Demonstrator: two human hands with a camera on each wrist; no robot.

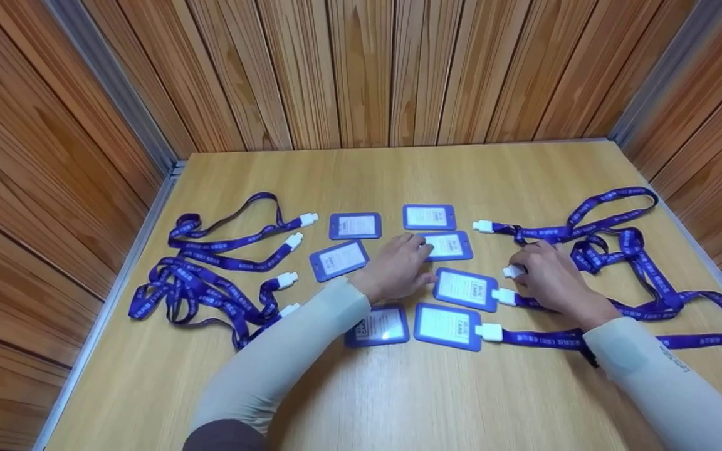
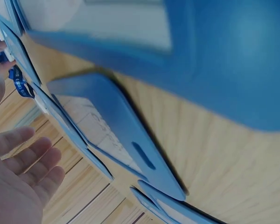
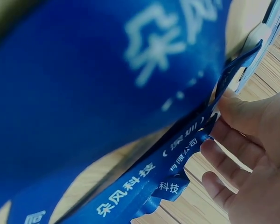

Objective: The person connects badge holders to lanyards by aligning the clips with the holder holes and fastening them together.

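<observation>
My left hand reaches over the middle of the table. Its fingertips touch the left end of a blue badge holder, with the fingers loosely extended in the left wrist view. My right hand pinches a blue lanyard by its white clip, a little right of that holder. In the right wrist view, thumb and forefinger meet at the printed strap. Just nearer, two badge holders are joined to white lanyard clips. The far right holder lies apart from its neighbouring clip.
Left of my left hand lie more badge holders, one of them partly behind my forearm. Several tangled lanyards lie at the left, their clips facing inward. Wood-panelled walls stand behind and beside the table.
</observation>
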